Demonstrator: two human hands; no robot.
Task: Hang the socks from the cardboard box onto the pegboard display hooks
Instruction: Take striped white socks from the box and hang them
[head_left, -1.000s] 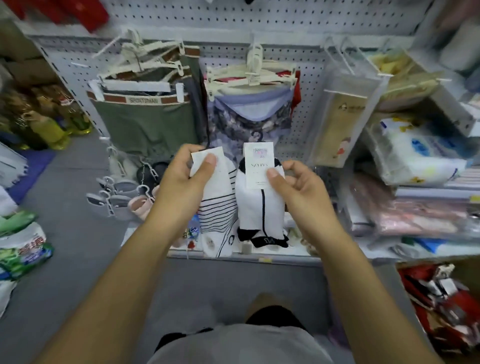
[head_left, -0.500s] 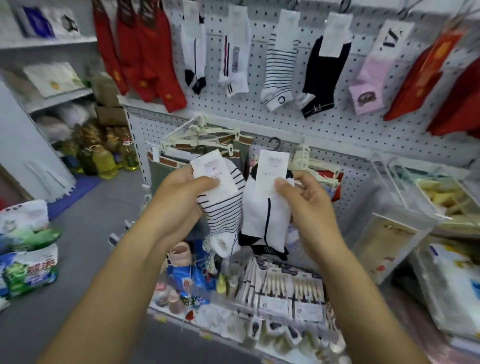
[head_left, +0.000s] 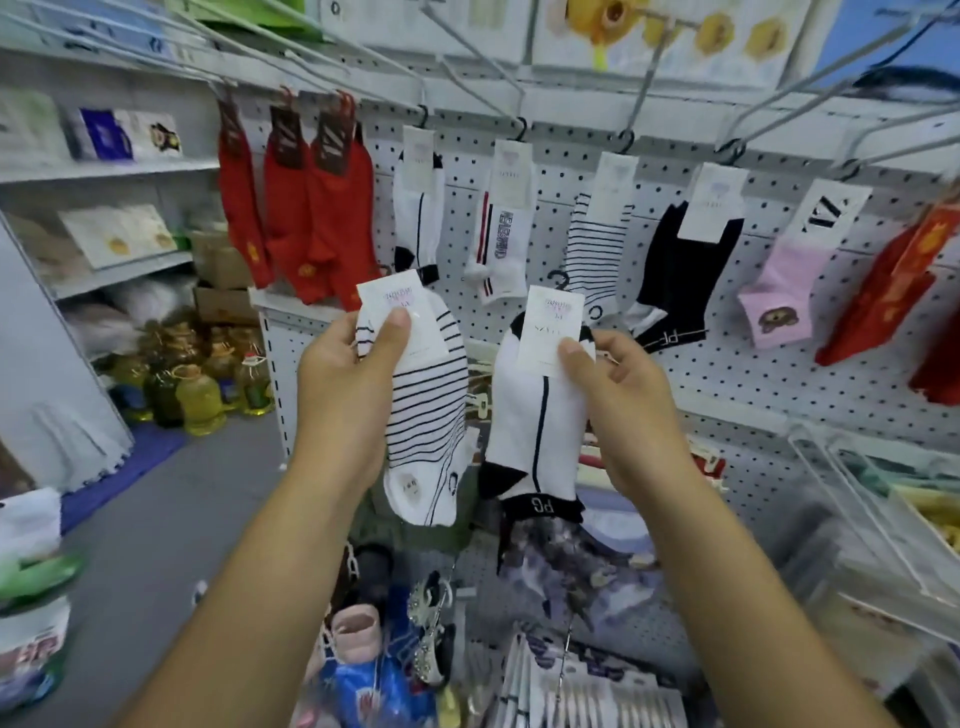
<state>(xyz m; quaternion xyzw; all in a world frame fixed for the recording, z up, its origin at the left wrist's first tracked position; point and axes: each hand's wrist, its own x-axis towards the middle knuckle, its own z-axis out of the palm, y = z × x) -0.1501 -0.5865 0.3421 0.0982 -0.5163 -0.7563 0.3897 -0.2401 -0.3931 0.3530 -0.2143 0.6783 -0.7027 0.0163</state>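
Note:
My left hand (head_left: 345, 387) grips a white sock with thin black stripes (head_left: 427, 415) by its paper label, thumb on the front. My right hand (head_left: 626, 400) pinches the label of a white sock with black heel and cuff (head_left: 535, 431), whose small black hanger hook sticks up above the label. Both socks hang below chest height in front of the white pegboard (head_left: 561, 156). On its upper row of hooks hang matching socks: a white and black one (head_left: 418, 208), a striped one (head_left: 597, 244), a black one (head_left: 680, 270) and a pink one (head_left: 789, 291). The cardboard box is out of view.
Red socks (head_left: 306, 208) hang at the row's left end and more red ones (head_left: 904, 291) at the right. Long wire hooks (head_left: 467, 57) jut out overhead. Oil bottles (head_left: 197, 395) stand on the floor at left. Packaged goods (head_left: 587, 696) fill the lower shelf, clear bins (head_left: 883, 519) at right.
The view has tilted up from the lower rack to the sock row. Both hands have risen with their socks and spread a little apart.

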